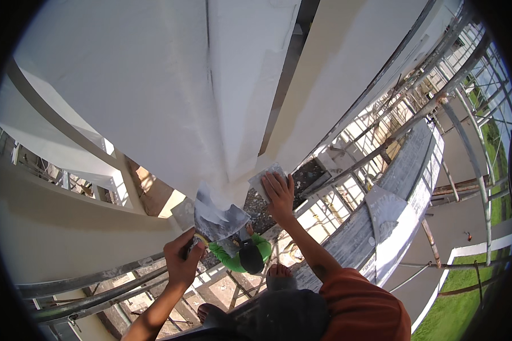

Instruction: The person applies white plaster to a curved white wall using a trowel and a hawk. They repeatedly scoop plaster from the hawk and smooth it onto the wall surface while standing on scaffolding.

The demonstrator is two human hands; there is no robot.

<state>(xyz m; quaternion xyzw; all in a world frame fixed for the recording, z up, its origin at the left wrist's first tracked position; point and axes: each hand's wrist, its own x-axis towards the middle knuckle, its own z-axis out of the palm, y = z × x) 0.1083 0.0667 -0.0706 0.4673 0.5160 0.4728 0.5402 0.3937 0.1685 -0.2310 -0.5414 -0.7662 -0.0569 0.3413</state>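
My left hand [183, 256] is closed around the handle of a wide metal putty knife [215, 223], whose broad blade carries smears of white putty. Beside the lower end of the white wall corner [222, 153], my right hand [279, 196] holds a thin, flat grey spreader [265, 177]. Its fingers are stretched over the spreader's face and press it against the wall. How the thumb grips the spreader is hidden.
I stand high on scaffolding with a worn grey plank [352, 227]. Below, a co-worker in a green shirt [228, 260] and dark cap is among the poles. Metal scaffold tubes [415, 119] run along the right, and grass [466, 284] lies far below.
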